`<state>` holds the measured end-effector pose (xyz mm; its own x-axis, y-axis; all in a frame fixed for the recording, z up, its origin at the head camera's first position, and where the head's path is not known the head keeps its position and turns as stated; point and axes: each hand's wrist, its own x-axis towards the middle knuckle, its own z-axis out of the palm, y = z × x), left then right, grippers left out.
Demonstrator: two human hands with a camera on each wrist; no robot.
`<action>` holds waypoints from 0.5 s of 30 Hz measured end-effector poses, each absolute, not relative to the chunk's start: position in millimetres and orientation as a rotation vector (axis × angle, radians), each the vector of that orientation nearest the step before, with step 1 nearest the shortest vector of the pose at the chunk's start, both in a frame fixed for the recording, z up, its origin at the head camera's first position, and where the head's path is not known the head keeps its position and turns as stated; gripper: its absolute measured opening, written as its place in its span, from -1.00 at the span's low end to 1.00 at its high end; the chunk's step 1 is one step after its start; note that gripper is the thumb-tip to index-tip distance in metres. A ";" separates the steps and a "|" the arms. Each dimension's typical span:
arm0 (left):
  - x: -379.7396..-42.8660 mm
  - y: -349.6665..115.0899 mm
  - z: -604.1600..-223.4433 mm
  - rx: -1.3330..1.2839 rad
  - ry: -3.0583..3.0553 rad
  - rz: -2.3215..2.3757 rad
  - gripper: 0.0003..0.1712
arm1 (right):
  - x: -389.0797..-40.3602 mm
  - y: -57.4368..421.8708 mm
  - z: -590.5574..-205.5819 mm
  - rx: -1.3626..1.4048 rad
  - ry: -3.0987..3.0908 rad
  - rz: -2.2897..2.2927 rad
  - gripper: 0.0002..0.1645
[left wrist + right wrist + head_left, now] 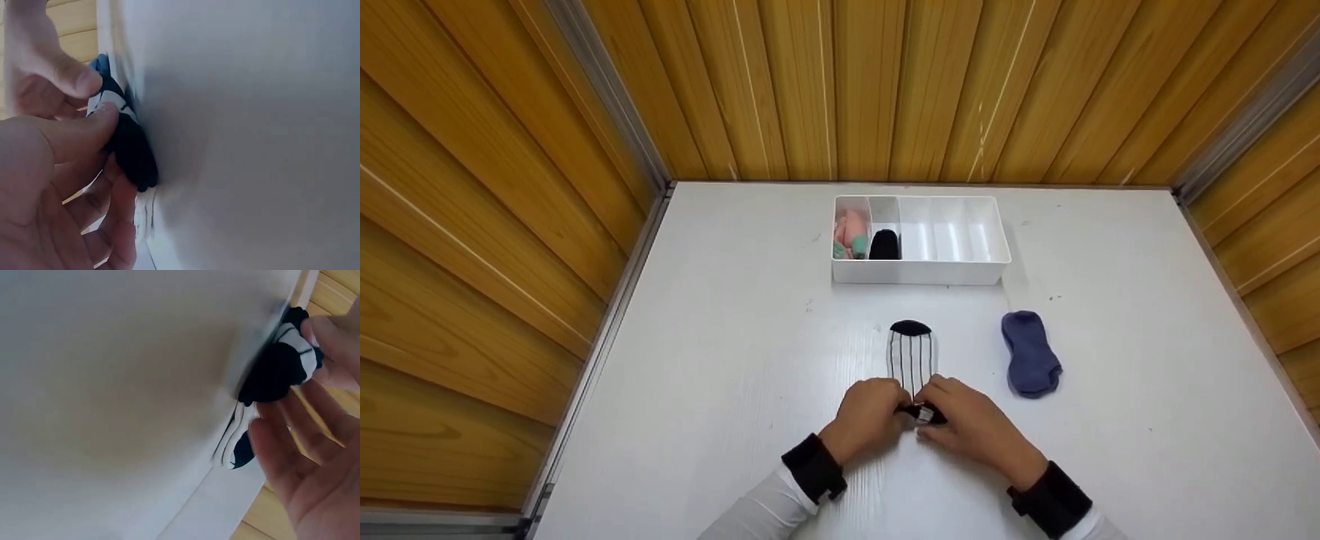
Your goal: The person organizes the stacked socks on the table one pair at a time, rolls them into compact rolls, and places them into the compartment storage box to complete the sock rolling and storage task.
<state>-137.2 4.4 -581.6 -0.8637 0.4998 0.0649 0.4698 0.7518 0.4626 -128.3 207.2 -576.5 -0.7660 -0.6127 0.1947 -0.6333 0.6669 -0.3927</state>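
Black-and-white striped socks (911, 352) lie on the table with the black toe pointing away from me. Their near end is folded up into a dark bundle (275, 371) with a white patch. My left hand (871, 416) pinches the left side of this bundle, its thumb (104, 126) pressed on the white patch in the left wrist view. From the other side my right hand (971, 424) grips the bundle, with its fingers (281, 450) curled beneath in the right wrist view. Layered white cloth shows under the fold there.
A white divided box (919, 273) stands at the back. Pink and green socks (853, 229) fill its left compartment, and a black rolled item (884, 245) sits in the one beside it. Blue socks (1030, 352) lie to the right. Wood-patterned walls (870, 90) enclose the table.
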 end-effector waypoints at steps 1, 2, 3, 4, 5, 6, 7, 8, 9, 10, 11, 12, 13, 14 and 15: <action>-138.9 4.0 -581.3 0.778 2.852 0.766 -0.90 | -127.6 206.7 -576.5 1.066 -2.797 0.679 -0.59; -140.3 3.6 -581.0 0.763 2.832 0.783 -0.88 | -127.0 206.0 -576.3 1.076 -2.771 0.664 -0.59; -141.6 3.2 -580.5 0.744 2.813 0.805 -0.87 | -126.8 205.4 -576.6 1.085 -2.752 0.653 -0.60; -142.8 2.9 -580.1 0.732 2.802 0.819 -0.85 | -126.9 204.8 -576.9 1.089 -2.744 0.654 -0.61; -143.8 2.8 -579.9 0.721 2.792 0.825 -0.82 | -127.3 204.3 -577.1 1.083 -2.748 0.660 -0.63; -144.7 2.6 -579.6 0.714 2.785 0.836 -0.80 | -128.2 204.1 -577.4 1.072 -2.756 0.666 -0.65; -145.5 2.5 -579.5 0.710 2.779 0.842 -0.78 | -129.2 204.2 -577.7 1.062 -2.772 0.674 -0.69; -145.9 2.3 -579.4 0.701 2.769 0.856 -0.77 | -130.0 204.6 -577.8 1.054 -2.793 0.688 -0.73; -146.1 2.3 -579.9 0.693 2.760 0.874 -0.77 | -130.9 205.1 -577.9 1.049 -2.813 0.699 -0.77; -146.4 2.4 -580.7 0.691 2.761 0.879 -0.77 | -131.8 205.7 -578.1 1.051 -2.825 0.701 -0.81; -146.4 2.5 -581.5 0.689 2.765 0.880 -0.78 | -132.4 206.3 -578.5 1.054 -2.834 0.702 -0.84; -146.3 2.6 -582.2 0.691 2.771 0.881 -0.80 | -132.8 206.6 -578.7 1.058 -2.844 0.699 -0.87; -146.2 2.9 -583.6 0.692 2.781 0.878 -0.81 | -133.0 206.9 -578.7 1.061 -2.854 0.696 -0.89; -145.8 3.2 -584.6 0.699 2.797 0.871 -0.80 | -133.2 206.9 -578.8 1.062 -2.863 0.689 -0.90; -145.4 3.7 -585.4 0.715 2.823 0.852 -0.78 | -133.5 206.7 -578.7 1.061 -2.868 0.676 -0.91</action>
